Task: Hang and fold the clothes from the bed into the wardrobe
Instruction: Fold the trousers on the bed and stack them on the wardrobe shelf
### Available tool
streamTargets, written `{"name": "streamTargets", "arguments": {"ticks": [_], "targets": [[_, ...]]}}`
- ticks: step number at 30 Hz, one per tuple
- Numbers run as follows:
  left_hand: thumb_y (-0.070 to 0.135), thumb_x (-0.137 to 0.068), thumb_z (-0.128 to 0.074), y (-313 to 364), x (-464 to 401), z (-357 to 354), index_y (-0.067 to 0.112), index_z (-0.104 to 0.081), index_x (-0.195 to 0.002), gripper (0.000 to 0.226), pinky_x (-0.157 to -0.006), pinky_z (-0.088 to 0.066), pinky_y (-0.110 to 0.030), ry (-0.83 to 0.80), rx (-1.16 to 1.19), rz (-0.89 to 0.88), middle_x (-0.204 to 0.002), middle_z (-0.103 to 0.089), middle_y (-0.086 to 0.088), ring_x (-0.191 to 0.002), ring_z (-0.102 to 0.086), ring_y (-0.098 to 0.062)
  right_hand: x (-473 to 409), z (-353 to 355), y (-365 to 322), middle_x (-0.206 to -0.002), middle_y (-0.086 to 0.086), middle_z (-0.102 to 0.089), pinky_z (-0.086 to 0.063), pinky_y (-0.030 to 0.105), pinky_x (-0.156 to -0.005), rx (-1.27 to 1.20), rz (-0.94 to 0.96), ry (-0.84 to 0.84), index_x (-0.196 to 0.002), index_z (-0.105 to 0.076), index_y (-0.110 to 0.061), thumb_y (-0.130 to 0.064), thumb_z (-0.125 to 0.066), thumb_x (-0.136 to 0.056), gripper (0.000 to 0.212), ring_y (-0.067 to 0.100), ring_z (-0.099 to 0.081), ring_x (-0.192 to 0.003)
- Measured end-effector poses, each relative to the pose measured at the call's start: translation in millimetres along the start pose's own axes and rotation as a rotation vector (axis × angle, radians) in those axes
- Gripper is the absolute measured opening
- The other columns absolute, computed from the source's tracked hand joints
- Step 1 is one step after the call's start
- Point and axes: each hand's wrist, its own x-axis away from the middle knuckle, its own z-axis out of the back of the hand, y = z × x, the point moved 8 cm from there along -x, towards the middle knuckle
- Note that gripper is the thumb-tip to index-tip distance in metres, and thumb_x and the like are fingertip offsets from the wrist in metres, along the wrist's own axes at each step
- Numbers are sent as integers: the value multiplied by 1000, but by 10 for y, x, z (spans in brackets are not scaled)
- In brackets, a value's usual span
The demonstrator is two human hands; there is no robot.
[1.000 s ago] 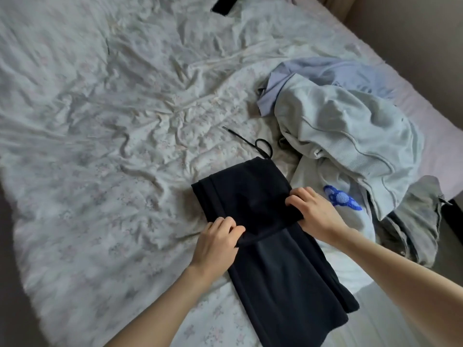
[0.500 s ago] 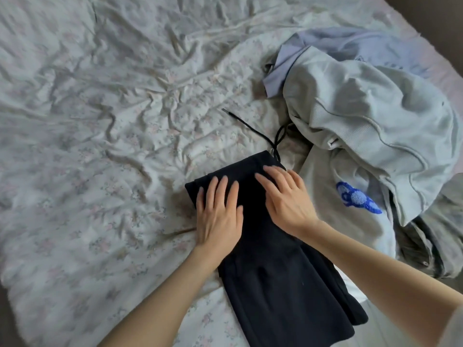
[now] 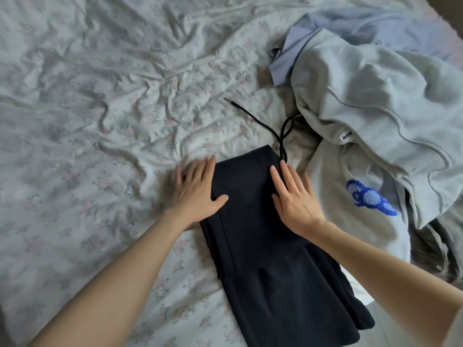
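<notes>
The dark folded trousers (image 3: 263, 234) lie flat on the bed (image 3: 87, 121), running from the frame's centre down toward five o'clock. Their folded top edge points to twelve o'clock, and a black drawstring (image 3: 265, 126) trails out of it over the sheet toward eleven and one o'clock.

The left hand (image 3: 195, 194) lies at nine o'clock of the fold, fingers straight and spread, half on the cloth and half on the sheet. The right hand (image 3: 295, 201) lies at three o'clock of it, fingers straight and together, pressing the edge down. Neither hand grasps anything; both palms are released flat, smoothing.

What could go wrong, as I judge it: the fold is loose, layered cloth, so lifting it by one edge would let the layers slide apart and the work be undone. The loose drawstring could snag on the heap beside it or dangle when the bundle is carried. The lower end, at five o'clock, fans out and looks least tidy.

At two o'clock of the trousers sits the unsorted pile: a pale grey sweatshirt (image 3: 375, 101), a light blue shirt (image 3: 350, 23) under it, a white garment with a blue embroidered patch (image 3: 370, 199), and something darker grey at the far edge.

No container shows here; the wardrobe is out of view, so I cannot tell what it holds.
</notes>
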Motion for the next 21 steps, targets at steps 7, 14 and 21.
{"name": "streamTargets", "arguments": {"ticks": [7,14,21], "targets": [[44,-75,-71,81,-395,112,21,-38,-135,72,-87,-46,-31,-423,443,87,-128,-53,1,-108,-54,-17,262,90,-302,-147,15,-38,-23,51,-110,36,262,117,-136,-47,-14,-14,-38,-82,55,33,-32,-137],[34,-67,-81,182,-341,42,17,-48,-113,59,-88,-51,-36,-557,567,115,-111,-61,1,-97,-61,-18,423,-15,-238,-143,2,-46,-37,46,-108,-37,250,-38,-128,-58,-22,-21,-35,-84,50,24,-39,-135],[39,-62,-72,120,-145,416,26,-53,-102,46,-80,-53,-41,-284,415,100,-95,-64,5,-85,-61,-17,249,451,-283,-141,-5,-47,-33,23,-106,-512,-47,-120,-143,-36,-27,-14,-35,-95,50,9,-31,-136]]}}
